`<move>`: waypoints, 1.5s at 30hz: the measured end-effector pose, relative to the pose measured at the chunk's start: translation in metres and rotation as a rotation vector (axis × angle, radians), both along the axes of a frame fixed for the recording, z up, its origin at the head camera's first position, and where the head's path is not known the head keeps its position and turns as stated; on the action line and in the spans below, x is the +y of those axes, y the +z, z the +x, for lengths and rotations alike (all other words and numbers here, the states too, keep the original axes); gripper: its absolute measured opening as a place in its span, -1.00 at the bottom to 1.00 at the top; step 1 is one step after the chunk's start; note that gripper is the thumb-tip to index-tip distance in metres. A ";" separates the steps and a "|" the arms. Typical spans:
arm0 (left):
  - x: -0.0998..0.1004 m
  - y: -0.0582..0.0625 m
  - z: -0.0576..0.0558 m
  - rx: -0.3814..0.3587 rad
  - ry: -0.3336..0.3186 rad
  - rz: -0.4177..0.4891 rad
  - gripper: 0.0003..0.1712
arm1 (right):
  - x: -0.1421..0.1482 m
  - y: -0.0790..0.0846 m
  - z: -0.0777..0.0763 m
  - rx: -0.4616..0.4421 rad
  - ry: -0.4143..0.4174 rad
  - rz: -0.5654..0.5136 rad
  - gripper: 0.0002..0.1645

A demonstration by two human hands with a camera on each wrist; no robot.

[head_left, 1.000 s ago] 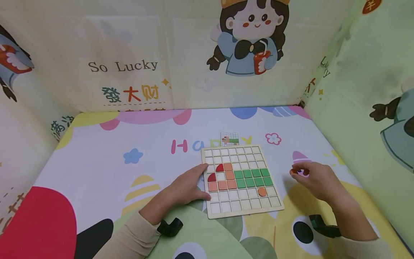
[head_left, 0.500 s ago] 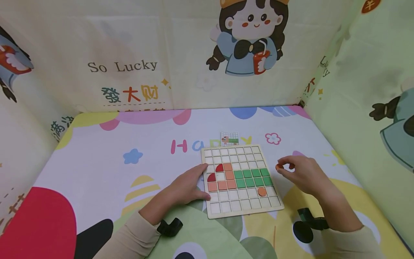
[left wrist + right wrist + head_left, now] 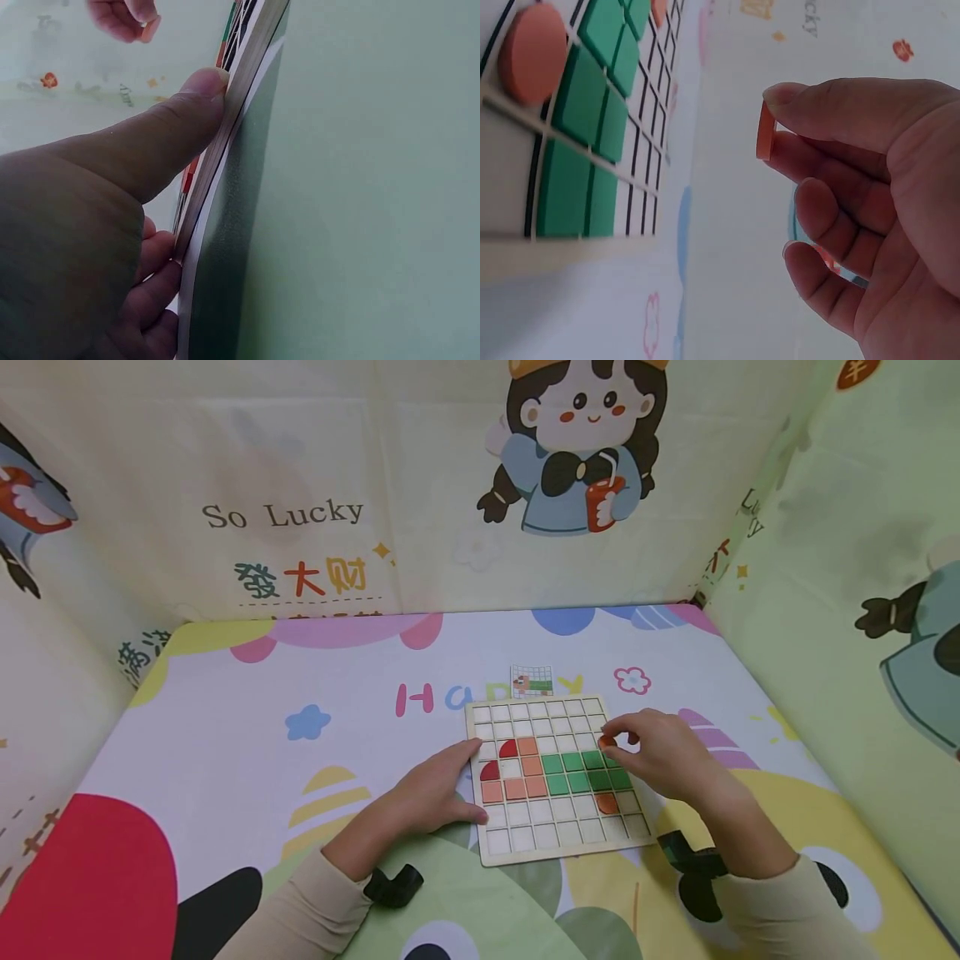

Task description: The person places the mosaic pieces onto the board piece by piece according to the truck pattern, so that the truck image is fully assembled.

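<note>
A light wooden grid board point(image 3: 525, 839) lies on the table. It bears green square tiles point(image 3: 573, 762), salmon square tiles point(image 3: 531, 766), two red quarter-round tiles point(image 3: 508, 748) and an orange disc point(image 3: 534, 52) below the green ones. My left hand point(image 3: 431, 793) rests against the board's left edge; in the left wrist view its thumb point(image 3: 184, 112) presses the rim, with the fingers farther along. Thumb and index finger of my right hand point(image 3: 663, 756) pinch a second orange disc point(image 3: 766, 133), seen edge-on in the right wrist view, over the board's right side.
A small card point(image 3: 532, 682) with a printed grid picture lies just beyond the board's far edge. The tablecloth point(image 3: 225, 727) has colourful cartoon prints. Printed cloth walls point(image 3: 420, 485) stand at the back and both sides.
My right hand has moved left with the orange disc, from beside the board to over its right side. My left hand and the board have stayed put.
</note>
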State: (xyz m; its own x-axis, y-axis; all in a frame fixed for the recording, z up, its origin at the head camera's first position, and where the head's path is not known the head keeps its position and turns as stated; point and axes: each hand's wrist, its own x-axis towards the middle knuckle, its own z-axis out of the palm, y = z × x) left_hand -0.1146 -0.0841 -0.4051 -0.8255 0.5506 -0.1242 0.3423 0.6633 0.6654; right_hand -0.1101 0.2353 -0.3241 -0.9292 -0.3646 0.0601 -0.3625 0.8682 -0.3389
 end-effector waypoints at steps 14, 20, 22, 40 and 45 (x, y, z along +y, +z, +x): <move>0.000 0.000 -0.001 0.001 -0.003 0.003 0.16 | -0.045 -0.018 -0.003 0.020 0.177 0.037 -0.89; 0.000 0.000 -0.001 0.000 -0.003 -0.006 0.16 | -0.060 -0.019 0.000 -0.016 0.181 0.052 -0.85; -0.001 0.000 -0.001 -0.001 -0.003 -0.006 0.16 | -0.065 -0.020 0.001 -0.027 0.183 0.055 -0.83; 0.000 0.002 0.000 0.024 -0.014 0.013 0.12 | -0.078 -0.031 0.005 0.003 0.292 0.055 -0.90; -0.001 0.003 0.000 0.023 -0.011 0.014 0.12 | -0.081 -0.033 0.007 -0.025 0.310 0.044 -0.89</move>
State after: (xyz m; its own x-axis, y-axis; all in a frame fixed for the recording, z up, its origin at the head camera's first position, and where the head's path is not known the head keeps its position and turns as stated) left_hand -0.1143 -0.0848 -0.4025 -0.8218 0.5614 -0.0973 0.3653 0.6501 0.6663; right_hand -0.1035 0.1545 -0.3576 -0.7745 -0.6324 0.0162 -0.6041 0.7316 -0.3160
